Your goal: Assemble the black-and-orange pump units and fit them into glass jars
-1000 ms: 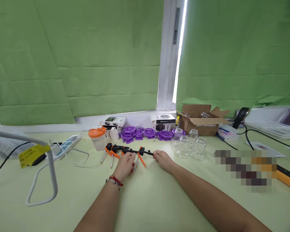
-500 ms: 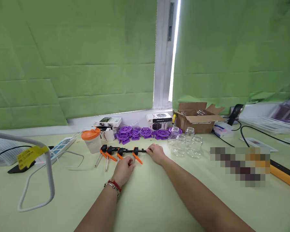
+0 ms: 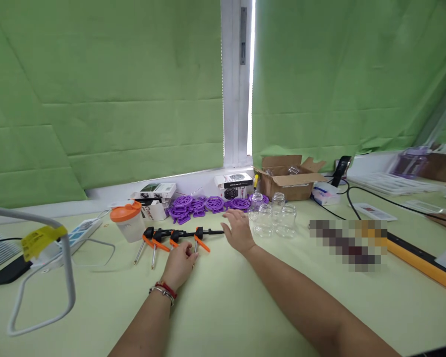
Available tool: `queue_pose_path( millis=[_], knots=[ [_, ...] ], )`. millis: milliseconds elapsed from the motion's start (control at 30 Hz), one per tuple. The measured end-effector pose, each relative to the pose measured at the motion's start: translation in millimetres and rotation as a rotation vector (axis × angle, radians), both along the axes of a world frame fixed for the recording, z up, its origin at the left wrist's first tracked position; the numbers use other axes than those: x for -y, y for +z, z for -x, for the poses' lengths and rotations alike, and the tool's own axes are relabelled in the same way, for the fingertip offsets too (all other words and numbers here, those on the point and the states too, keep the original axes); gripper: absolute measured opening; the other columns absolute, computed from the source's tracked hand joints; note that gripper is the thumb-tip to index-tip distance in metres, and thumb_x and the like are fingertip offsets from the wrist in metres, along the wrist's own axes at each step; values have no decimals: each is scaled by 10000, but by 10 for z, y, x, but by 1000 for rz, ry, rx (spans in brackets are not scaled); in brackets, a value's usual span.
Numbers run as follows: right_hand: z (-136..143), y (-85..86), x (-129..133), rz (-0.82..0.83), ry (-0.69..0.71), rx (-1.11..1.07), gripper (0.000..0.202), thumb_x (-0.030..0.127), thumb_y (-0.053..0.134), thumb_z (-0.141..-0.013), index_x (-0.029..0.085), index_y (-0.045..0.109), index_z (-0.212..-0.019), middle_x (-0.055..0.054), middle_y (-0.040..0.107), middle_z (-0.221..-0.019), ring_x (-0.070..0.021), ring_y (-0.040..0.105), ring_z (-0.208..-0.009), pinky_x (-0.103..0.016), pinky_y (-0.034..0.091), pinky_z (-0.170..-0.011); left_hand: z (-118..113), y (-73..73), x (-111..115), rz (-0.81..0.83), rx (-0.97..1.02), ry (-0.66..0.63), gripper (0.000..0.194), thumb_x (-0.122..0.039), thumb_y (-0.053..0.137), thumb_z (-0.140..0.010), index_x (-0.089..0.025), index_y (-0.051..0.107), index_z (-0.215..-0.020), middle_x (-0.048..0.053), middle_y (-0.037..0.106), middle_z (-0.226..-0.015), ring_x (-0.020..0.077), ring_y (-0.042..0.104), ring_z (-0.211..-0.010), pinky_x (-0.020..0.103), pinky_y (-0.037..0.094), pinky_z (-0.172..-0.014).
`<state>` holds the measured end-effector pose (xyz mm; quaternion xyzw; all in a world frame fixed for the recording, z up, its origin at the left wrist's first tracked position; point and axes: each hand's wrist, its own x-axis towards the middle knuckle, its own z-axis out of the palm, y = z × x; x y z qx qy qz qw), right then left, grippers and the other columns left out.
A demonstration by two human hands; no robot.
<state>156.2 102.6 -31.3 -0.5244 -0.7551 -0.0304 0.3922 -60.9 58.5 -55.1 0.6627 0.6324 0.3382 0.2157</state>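
Several black-and-orange tools with slim silver rods lie in a row on the table; I cannot make out their exact kind. My left hand [image 3: 179,262] is closed, its thumb and fingers pinched at the silver rod of the rightmost black-and-orange tool [image 3: 201,241]. Part of the row is hidden behind this hand. My right hand [image 3: 238,230] is open, thumb and fingers apart, just beyond the right tip of that tool's black bar. It holds nothing. Clear glass jars [image 3: 263,221] stand to its right.
Purple spoked plastic parts [image 3: 214,204] lie along the back by small printed boxes [image 3: 234,183]. An orange-lidded cup [image 3: 128,220] stands left, near a power strip [image 3: 82,233] and a grey bent frame [image 3: 69,277]. An open cardboard box [image 3: 290,184] sits behind the jars; cables run right.
My right hand has come off the bar's right end and its fingers have spread. My left hand keeps its pinch on the tool. The view has turned slightly right.
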Motion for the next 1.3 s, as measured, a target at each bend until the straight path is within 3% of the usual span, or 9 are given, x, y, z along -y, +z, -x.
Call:
queue_pose_path(
  millis=[133,267,433,633,767,900,1133,1300],
  knots=[
    [-339,142,127,-271,-169,-69,343,296,444,-839,173,476,-1158,-136,426,-1292,-291,309,-1242,-458,219,-1017,7,30,9,-6,18,20,289,-365,511,-723,-176,558,-936,4,592,-681,166,555,-574,281,415,-552],
    [-656,-13,177,-304,-294,-155,578,335,517,-784,160,291,-1287,-168,281,-1393,-309,221,-1305,-514,217,-1025,32,98,19,-66,6,97,269,-356,506,-724,-184,566,-922,7,591,-675,176,549,-600,290,415,-579],
    [-772,-288,150,-186,-291,-243,745,353,560,-751,145,162,-1345,-198,202,-1422,-318,180,-1327,-513,237,-1032,68,157,30,-108,28,143,256,-359,509,-717,-179,569,-888,14,597,-689,176,549,-598,299,425,-599],
    [-777,-427,48,49,-277,-455,913,330,604,-707,150,34,-1398,-183,223,-1431,-323,226,-1314,-465,274,-1040,92,115,16,-109,78,149,317,-396,527,-700,-165,566,-914,13,598,-677,183,569,-612,297,433,-584],
    [-793,-451,34,101,-266,-498,960,295,608,-689,192,-12,-1414,-146,272,-1417,-304,289,-1292,-449,280,-1042,91,119,-4,-144,16,154,365,-390,514,-707,-151,556,-979,28,602,-731,171,562,-606,297,450,-595],
    [-785,-435,44,145,-262,-482,976,288,618,-673,164,1,-1419,-162,363,-1346,-311,340,-1254,-440,308,-1019,28,166,-40,-210,-81,178,429,-377,512,-709,-125,531,-1056,68,595,-858,169,567,-653,299,465,-640],
    [-800,-422,74,219,-178,-422,947,358,661,-638,207,115,-1397,-116,442,-1290,-284,343,-1255,-413,306,-1020,-127,190,-237,-31,-201,200,503,-391,528,-723,-101,482,-1132,111,619,-903,210,606,-753,303,454,-670],
    [-836,-433,52,344,-131,-474,1047,386,730,-557,233,108,-1385,-125,392,-1354,-276,373,-1247,-405,327,-1005,-207,246,-485,11,-267,168,566,-411,542,-730,-108,469,-1202,152,627,-999,252,605,-868,316,439,-710]
  ],
)
